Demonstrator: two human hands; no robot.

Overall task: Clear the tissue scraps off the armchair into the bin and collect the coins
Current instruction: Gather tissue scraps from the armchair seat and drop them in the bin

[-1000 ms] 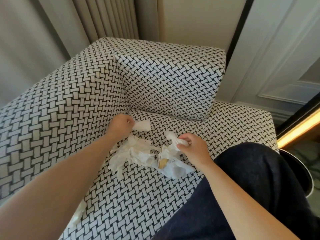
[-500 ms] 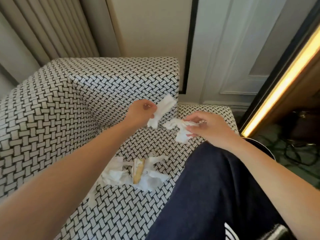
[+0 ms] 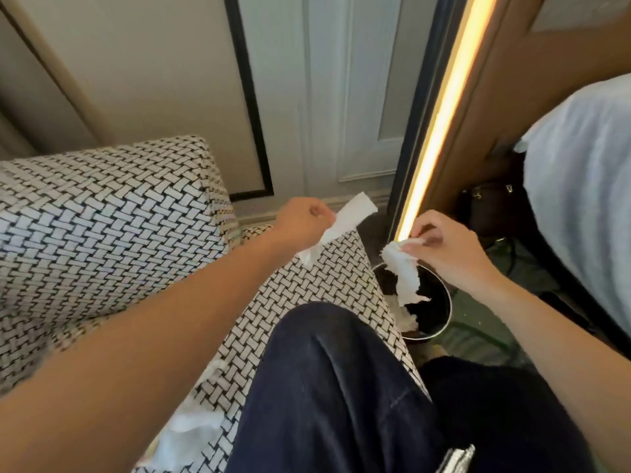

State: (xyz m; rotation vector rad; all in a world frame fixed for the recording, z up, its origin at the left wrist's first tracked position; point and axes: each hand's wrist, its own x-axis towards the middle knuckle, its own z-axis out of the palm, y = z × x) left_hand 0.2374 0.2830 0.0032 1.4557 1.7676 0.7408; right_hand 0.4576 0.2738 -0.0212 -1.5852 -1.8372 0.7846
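Observation:
My left hand (image 3: 300,221) grips a flat white tissue strip (image 3: 345,220) above the right edge of the black-and-white woven armchair (image 3: 102,227). My right hand (image 3: 444,247) pinches a torn, dangling tissue scrap (image 3: 404,278) directly over the round black bin (image 3: 440,308) on the floor beside the chair. White tissue lies inside the bin at its left side. More tissue scraps (image 3: 191,435) remain on the seat at the lower left, partly hidden by my left forearm. No coins are visible.
My knee in dark trousers (image 3: 334,387) rests on the seat's front. A lit vertical strip light (image 3: 440,107) runs along a wooden panel right of the bin. A dark bag (image 3: 488,203) and cables sit behind it, and a white bed edge (image 3: 587,172) is at the far right.
Both hands lifted tissue pieces off the seat and carried them rightward; the right hand now hangs over the bin. My view swung right, bringing the bin and bed into sight.

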